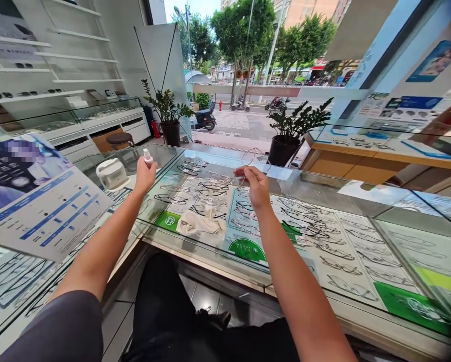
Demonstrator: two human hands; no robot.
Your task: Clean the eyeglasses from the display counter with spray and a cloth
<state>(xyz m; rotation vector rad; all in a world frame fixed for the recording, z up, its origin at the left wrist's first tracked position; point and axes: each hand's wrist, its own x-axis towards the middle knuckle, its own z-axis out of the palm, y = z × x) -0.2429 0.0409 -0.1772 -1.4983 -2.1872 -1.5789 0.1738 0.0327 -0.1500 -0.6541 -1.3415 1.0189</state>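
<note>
My left hand (146, 172) is closed round a small white spray bottle (147, 155), held upright above the left part of the glass counter (195, 249). In my right hand (253, 183), raised over the counter's middle, the fingers pinch a thin-rimmed pair of glasses (252, 157); its lenses rise above the fingertips and are hard to make out against the bright window. A crumpled cream cloth (201, 222) lies on the glass between my two arms. Beside my left hand stands a white translucent container (112, 173).
Rows of eyeglass frames (316, 221) lie inside the glass case. A printed board (44, 201) leans at the left. Potted plants (285, 146) stand beyond the counter by the window. A round stool (120, 139) is at the back left.
</note>
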